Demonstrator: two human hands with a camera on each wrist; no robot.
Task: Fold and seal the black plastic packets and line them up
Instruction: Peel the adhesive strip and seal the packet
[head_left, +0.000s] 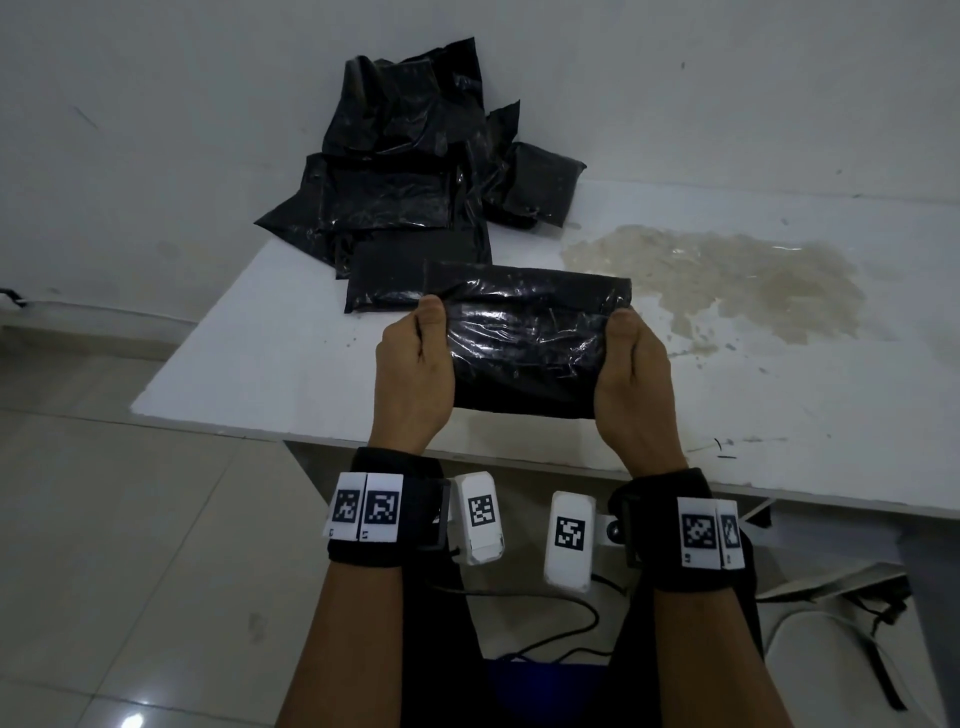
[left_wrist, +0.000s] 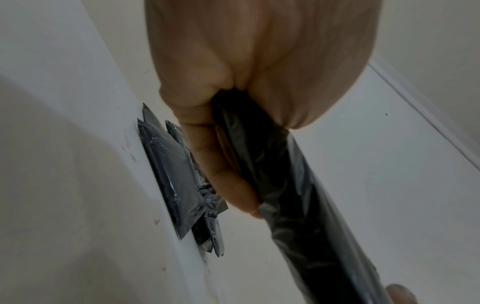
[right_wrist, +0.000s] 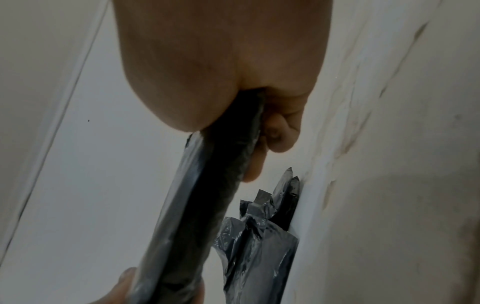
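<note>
Black plastic packet (head_left: 524, 343): held above the near part of the white bench (head_left: 779, 405), lifted clear of it, long side running left to right. Left hand (head_left: 413, 374) pinches the packet's left end, thumb on the near face, fingers (left_wrist: 223, 174) curled behind. Right hand (head_left: 631, 384) pinches the right end the same way, thumb in front, fingers (right_wrist: 278, 131) behind. Film on the near face is glossy and wrinkled. Pile of black packets (head_left: 415, 171) lies at the bench's far left corner against the wall, overlapping without order, just beyond the held packet. A yellowish stain (head_left: 727, 275) marks the bench to the right of the pile.
</note>
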